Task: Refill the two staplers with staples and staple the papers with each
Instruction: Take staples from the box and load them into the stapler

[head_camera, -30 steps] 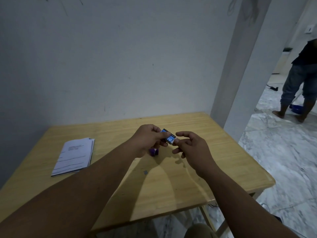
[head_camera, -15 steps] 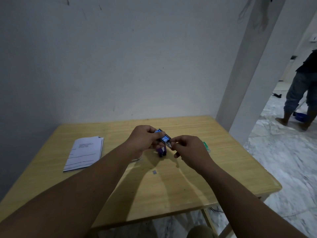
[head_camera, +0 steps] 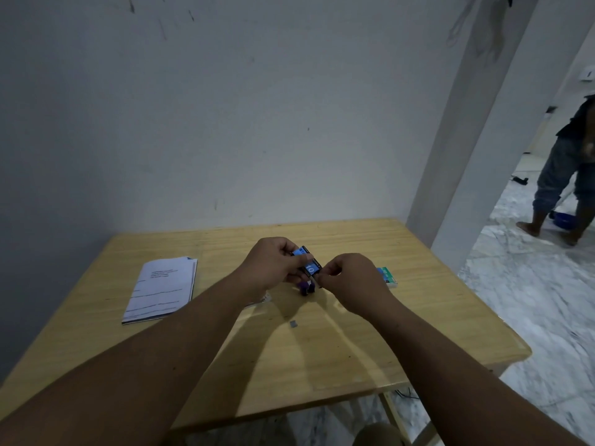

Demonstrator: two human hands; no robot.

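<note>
1. Against the wall stands the wooden surface, with the papers toward its left edge
2. Above the surface's middle, left hand and right hand each keep a pinching grip on the blue staple box
3. Under that box on the surface, a purple stapler; right of it, a green staple box

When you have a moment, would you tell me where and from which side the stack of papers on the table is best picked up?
Judging by its pose, take the stack of papers at its near edge, coming from the front of the table. It lies flat, so fingers should slide under that edge with the thumb on top. Its right side is fanned, so a grip there might catch only some sheets.
</note>
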